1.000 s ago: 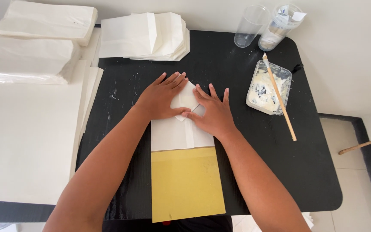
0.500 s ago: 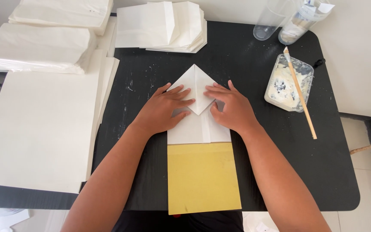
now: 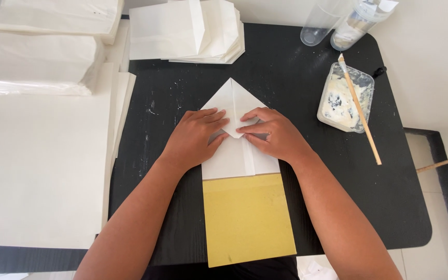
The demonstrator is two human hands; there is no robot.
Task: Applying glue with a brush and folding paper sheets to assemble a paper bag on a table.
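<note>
Two hands are pressing down on a white folded paper (image 3: 237,150) lying at the centre of the black desk (image 3: 296,93). The left hand (image 3: 195,137) is lying flat with fingers spread, at nine o'clock from the fold, apparently to keep the sheet from sliding. The right hand (image 3: 273,135), at three o'clock, is pinching the tip of a small turned-down flap between thumb and forefinger, seemingly to set the crease. The paper's upper end is forming a triangular point aimed at twelve o'clock, and its lower edge is overlapping a yellow board (image 3: 247,218) at six o'clock, which appears to be serving as a folding guide. At two o'clock a clear plastic tub (image 3: 346,96) is holding white paste, with a thin wooden stick (image 3: 361,111) resting across its rim and slanting down onto the desk. Beyond it, at one o'clock, two clear containers (image 3: 333,23) are standing upright; their contents cannot be told. Stacks of white paper bags (image 3: 187,31) are lying at eleven o'clock, and large white sheets (image 3: 37,171) are covering the nine o'clock side.
</note>
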